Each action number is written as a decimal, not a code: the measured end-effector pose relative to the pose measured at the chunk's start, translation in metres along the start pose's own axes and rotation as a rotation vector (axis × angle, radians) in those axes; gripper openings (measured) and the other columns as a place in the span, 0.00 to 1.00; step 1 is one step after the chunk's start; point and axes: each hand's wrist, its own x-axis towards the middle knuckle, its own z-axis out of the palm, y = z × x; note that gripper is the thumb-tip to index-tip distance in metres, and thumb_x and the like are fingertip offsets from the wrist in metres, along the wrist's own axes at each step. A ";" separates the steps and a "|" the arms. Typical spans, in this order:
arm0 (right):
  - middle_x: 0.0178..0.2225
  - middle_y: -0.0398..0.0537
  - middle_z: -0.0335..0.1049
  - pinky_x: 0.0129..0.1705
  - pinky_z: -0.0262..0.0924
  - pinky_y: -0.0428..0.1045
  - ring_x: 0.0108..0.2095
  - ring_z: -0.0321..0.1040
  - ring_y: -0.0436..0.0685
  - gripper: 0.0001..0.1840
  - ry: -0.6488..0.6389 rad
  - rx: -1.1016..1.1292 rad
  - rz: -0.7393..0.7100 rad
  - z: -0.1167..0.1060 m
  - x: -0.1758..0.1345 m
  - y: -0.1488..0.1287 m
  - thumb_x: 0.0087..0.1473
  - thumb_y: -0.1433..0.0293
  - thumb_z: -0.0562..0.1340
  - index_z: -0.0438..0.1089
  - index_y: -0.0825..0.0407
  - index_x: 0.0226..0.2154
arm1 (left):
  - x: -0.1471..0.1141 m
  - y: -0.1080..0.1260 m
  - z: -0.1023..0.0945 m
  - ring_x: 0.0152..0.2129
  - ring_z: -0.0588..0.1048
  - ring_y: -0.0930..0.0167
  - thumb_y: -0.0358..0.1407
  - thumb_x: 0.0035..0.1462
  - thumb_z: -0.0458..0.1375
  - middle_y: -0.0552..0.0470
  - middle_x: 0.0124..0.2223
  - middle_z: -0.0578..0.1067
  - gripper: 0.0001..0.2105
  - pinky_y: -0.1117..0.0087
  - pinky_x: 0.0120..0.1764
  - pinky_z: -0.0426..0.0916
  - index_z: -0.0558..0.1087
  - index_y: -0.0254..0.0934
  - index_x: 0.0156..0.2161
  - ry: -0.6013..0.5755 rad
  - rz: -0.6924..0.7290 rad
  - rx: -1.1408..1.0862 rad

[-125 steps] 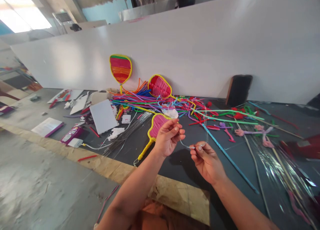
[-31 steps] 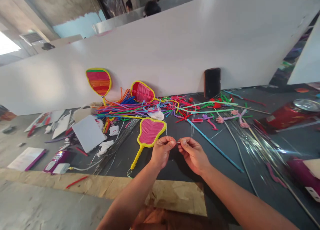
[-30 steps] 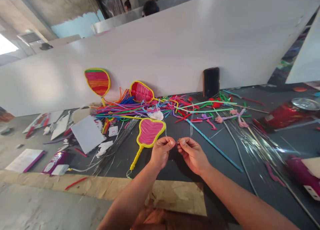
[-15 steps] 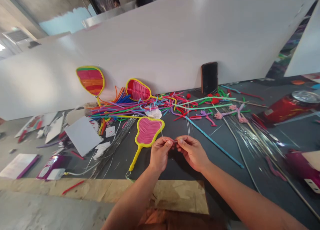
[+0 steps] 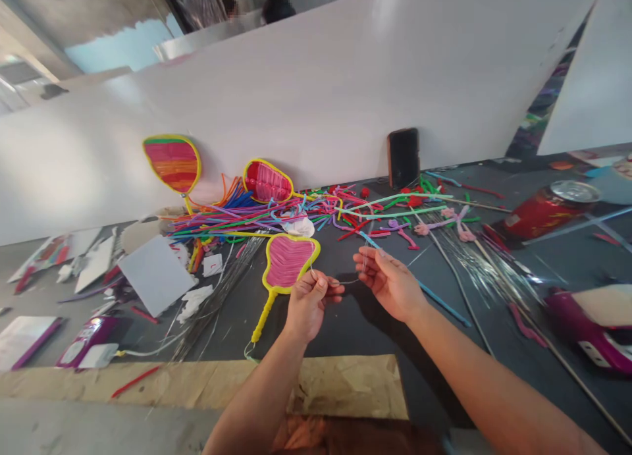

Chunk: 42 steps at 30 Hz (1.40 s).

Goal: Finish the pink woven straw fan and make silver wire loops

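Note:
My left hand is closed in a pinch on a thin whitish cord. The cord sags across the short gap to my right hand, where it loops up between thumb and curled fingers. Just left of my left hand lies a small paddle-shaped fan, pink with a fuzzy yellow rim and a twisted yellow handle. A thin pale loop hangs from the handle's end. Beyond my right hand, a long blue pipe cleaner lies slantwise, partly covered by that hand.
A heap of coloured pipe cleaners spreads along the white board. Two more yellow-rimmed fans, one striped and one pink-red, lean there, as does a phone. A red can stands right.
My hands have moved apart from fingertip to fingertip, and the cord now spans the gap between them. My right hand's fingers have loosened and spread somewhat. The whole view has shifted slightly.

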 end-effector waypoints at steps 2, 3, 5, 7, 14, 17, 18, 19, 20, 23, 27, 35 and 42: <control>0.33 0.43 0.75 0.32 0.65 0.44 0.30 0.70 0.48 0.15 0.003 -0.005 -0.033 -0.002 0.002 -0.007 0.42 0.59 0.68 0.74 0.47 0.34 | -0.001 -0.001 0.002 0.24 0.76 0.72 0.40 0.41 0.67 0.54 0.27 0.74 0.16 0.75 0.25 0.69 0.64 0.35 0.27 -0.026 -0.031 0.015; 0.32 0.42 0.75 0.32 0.65 0.44 0.30 0.69 0.48 0.15 0.002 -0.015 -0.058 -0.004 0.003 -0.010 0.42 0.60 0.68 0.74 0.47 0.35 | -0.001 -0.001 0.004 0.24 0.76 0.72 0.40 0.41 0.68 0.55 0.27 0.74 0.17 0.75 0.25 0.69 0.64 0.35 0.27 -0.035 -0.044 0.018; 0.31 0.41 0.74 0.31 0.64 0.44 0.29 0.69 0.48 0.15 0.003 -0.044 -0.105 -0.006 0.004 -0.013 0.43 0.60 0.68 0.73 0.46 0.35 | -0.004 0.000 0.006 0.24 0.76 0.72 0.41 0.41 0.68 0.54 0.27 0.74 0.17 0.76 0.25 0.69 0.64 0.34 0.26 -0.046 -0.063 0.018; 0.32 0.42 0.74 0.29 0.64 0.44 0.29 0.69 0.48 0.16 0.009 -0.083 -0.126 -0.009 0.005 -0.013 0.42 0.60 0.69 0.73 0.46 0.36 | -0.011 0.005 0.004 0.24 0.76 0.73 0.41 0.40 0.68 0.54 0.27 0.73 0.18 0.76 0.25 0.69 0.64 0.34 0.26 -0.047 -0.075 0.026; 0.33 0.47 0.74 0.31 0.66 0.49 0.29 0.69 0.52 0.18 -0.039 -0.609 -0.202 -0.012 0.002 0.011 0.47 0.56 0.64 0.72 0.50 0.38 | -0.047 0.040 -0.052 0.22 0.75 0.74 0.42 0.40 0.68 0.53 0.26 0.74 0.17 0.78 0.22 0.68 0.67 0.33 0.26 0.157 -0.089 0.153; 0.36 0.49 0.74 0.33 0.67 0.50 0.32 0.71 0.54 0.16 -0.124 -0.826 -0.220 -0.009 -0.001 0.020 0.50 0.59 0.62 0.71 0.50 0.39 | -0.049 0.055 -0.079 0.23 0.75 0.74 0.43 0.40 0.68 0.51 0.26 0.74 0.17 0.78 0.24 0.68 0.68 0.32 0.27 0.186 -0.122 0.238; 0.36 0.49 0.74 0.34 0.67 0.51 0.33 0.71 0.55 0.14 -0.149 -0.892 -0.222 -0.007 0.000 0.022 0.50 0.61 0.61 0.71 0.50 0.39 | -0.047 0.059 -0.086 0.23 0.75 0.74 0.43 0.40 0.68 0.51 0.26 0.75 0.17 0.78 0.24 0.67 0.68 0.32 0.27 0.185 -0.127 0.261; 0.36 0.48 0.74 0.35 0.67 0.51 0.32 0.72 0.55 0.14 -0.172 -0.957 -0.224 -0.005 0.003 0.023 0.50 0.63 0.61 0.71 0.49 0.40 | -0.043 0.063 -0.091 0.24 0.75 0.73 0.43 0.40 0.68 0.50 0.26 0.75 0.17 0.78 0.24 0.67 0.68 0.32 0.27 0.184 -0.125 0.277; 0.35 0.48 0.74 0.36 0.67 0.51 0.32 0.72 0.55 0.13 -0.194 -1.015 -0.223 -0.003 0.007 0.024 0.50 0.65 0.61 0.71 0.49 0.40 | -0.038 0.066 -0.096 0.25 0.75 0.73 0.43 0.40 0.68 0.50 0.27 0.75 0.17 0.78 0.24 0.67 0.68 0.32 0.26 0.183 -0.117 0.286; 0.31 0.46 0.75 0.35 0.66 0.50 0.28 0.73 0.53 0.15 -0.205 -1.075 -0.205 0.008 0.032 0.025 0.48 0.71 0.61 0.71 0.48 0.41 | -0.023 0.071 -0.103 0.25 0.75 0.73 0.42 0.40 0.67 0.50 0.26 0.75 0.16 0.78 0.25 0.66 0.68 0.33 0.26 0.183 -0.120 0.291; 0.25 0.44 0.73 0.26 0.65 0.46 0.21 0.70 0.50 0.13 -0.113 -0.980 -0.124 0.025 0.077 0.031 0.50 0.73 0.59 0.71 0.51 0.41 | -0.009 0.071 -0.108 0.24 0.75 0.74 0.40 0.42 0.66 0.49 0.26 0.76 0.14 0.79 0.25 0.64 0.68 0.32 0.25 0.171 -0.200 0.300; 0.36 0.48 0.74 0.27 0.67 0.47 0.24 0.71 0.50 0.14 -0.169 -0.907 -0.059 0.032 0.063 0.042 0.51 0.70 0.60 0.70 0.51 0.43 | -0.033 0.063 -0.117 0.23 0.75 0.74 0.43 0.43 0.65 0.48 0.26 0.76 0.16 0.80 0.23 0.63 0.68 0.32 0.26 0.157 -0.279 0.354; 0.38 0.47 0.73 0.30 0.68 0.49 0.27 0.71 0.52 0.18 -0.331 -1.108 -0.083 0.015 0.006 0.042 0.51 0.71 0.58 0.69 0.47 0.46 | -0.081 0.060 -0.121 0.23 0.76 0.70 0.43 0.40 0.67 0.50 0.25 0.75 0.16 0.80 0.16 0.59 0.68 0.33 0.25 0.205 -0.441 0.396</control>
